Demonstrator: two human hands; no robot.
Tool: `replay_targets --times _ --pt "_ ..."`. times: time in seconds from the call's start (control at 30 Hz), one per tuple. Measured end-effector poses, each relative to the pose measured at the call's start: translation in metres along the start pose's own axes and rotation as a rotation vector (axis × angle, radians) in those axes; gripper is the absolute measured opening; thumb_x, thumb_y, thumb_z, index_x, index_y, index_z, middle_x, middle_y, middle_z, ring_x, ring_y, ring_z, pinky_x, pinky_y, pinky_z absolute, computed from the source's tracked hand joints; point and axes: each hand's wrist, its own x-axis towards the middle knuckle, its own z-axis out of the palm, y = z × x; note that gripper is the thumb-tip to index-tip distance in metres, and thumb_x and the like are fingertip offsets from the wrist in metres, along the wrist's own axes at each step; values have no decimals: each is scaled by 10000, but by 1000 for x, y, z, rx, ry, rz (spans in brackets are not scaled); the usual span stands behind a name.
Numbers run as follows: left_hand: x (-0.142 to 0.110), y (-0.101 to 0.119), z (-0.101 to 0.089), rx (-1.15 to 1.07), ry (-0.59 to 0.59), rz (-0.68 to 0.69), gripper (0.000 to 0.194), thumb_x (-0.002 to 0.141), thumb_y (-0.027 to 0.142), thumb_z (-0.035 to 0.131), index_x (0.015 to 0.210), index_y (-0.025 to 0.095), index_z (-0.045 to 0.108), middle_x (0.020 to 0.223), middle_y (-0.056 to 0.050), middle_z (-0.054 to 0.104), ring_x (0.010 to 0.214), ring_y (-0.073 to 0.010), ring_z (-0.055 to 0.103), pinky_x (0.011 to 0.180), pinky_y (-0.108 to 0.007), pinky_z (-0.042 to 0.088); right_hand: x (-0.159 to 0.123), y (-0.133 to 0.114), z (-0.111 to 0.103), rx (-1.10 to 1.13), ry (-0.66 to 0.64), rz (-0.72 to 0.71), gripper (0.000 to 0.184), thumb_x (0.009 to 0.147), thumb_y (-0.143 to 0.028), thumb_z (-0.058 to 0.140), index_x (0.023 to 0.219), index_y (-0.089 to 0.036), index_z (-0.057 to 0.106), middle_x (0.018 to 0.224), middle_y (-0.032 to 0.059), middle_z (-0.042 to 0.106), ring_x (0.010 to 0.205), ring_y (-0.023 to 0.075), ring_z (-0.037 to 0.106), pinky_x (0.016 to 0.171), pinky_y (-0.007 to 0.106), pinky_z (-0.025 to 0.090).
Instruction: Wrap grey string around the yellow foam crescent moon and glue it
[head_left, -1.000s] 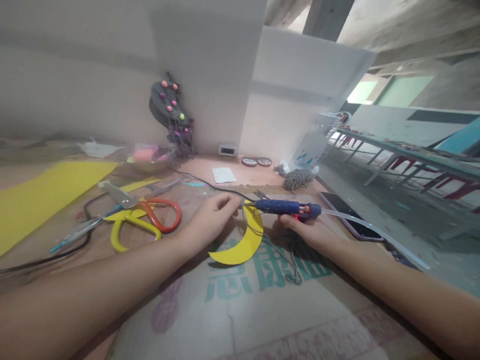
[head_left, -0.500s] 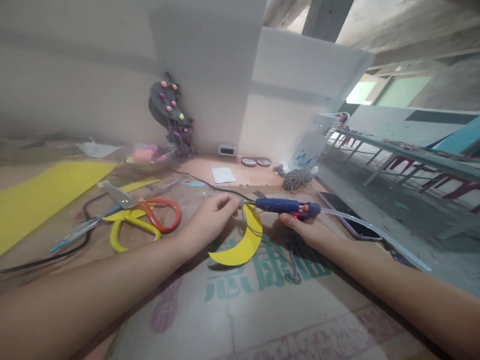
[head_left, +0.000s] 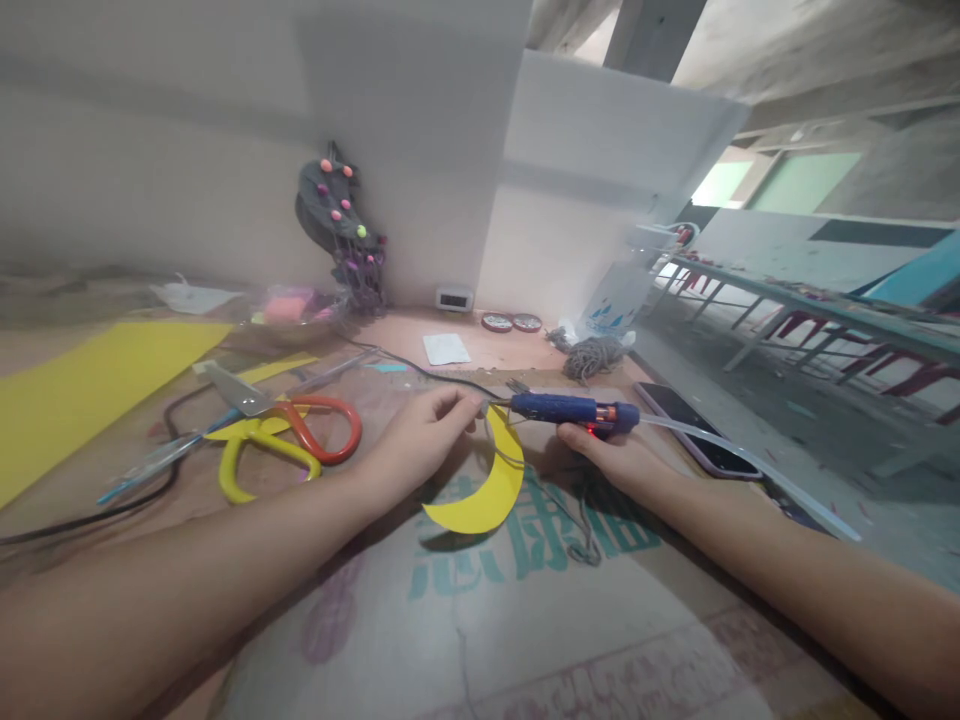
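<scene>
My left hand [head_left: 439, 430] pinches the upper tip of a yellow paper crescent [head_left: 491, 498], which hangs just over the printed cardboard [head_left: 375, 640]. A strand of grey yarn [head_left: 581, 525] crosses the crescent and trails to the right. My right hand [head_left: 600, 455] is wrapped round a blue hot glue gun [head_left: 559, 408], its red light on and a long clear glue stick [head_left: 712, 440] sticking out of the back. The gun's nozzle is at the crescent's top, close to my left fingertips. Whether it touches the paper I cannot tell.
Scissors [head_left: 330, 430] with orange and yellow handles lie left, near a yellow sheet [head_left: 90, 390]. A phone [head_left: 697, 430] is at the right edge. Behind are a grey yarn ball [head_left: 596, 357], a small clock [head_left: 454, 298] and a dark crescent ornament [head_left: 330, 205] with coloured balls.
The crescent's lower tip has shifted slightly to the right and down. Both hands and the glue gun stay almost in place.
</scene>
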Motion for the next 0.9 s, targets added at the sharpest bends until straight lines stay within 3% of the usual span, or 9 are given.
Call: replay_targets --times 0.3,0.9 --pt "1 -3 1 -14 8 19 282 873 406 505 737 172 586 678 26 566 616 -123 497 580 -229 364 0 -2 0 33 7 -38 362 752 -537 586 895 -220 685 881 58 738 841 281 685 772 399 571" --pt "6 -10 1 -62 -2 30 286 880 403 492 723 171 547 666 29 515 629 -123 473 592 -228 359 -1 -6 -2 23 1 -82 294 731 -517 560 779 -232 616 747 46 699 722 250 665 679 364 568"
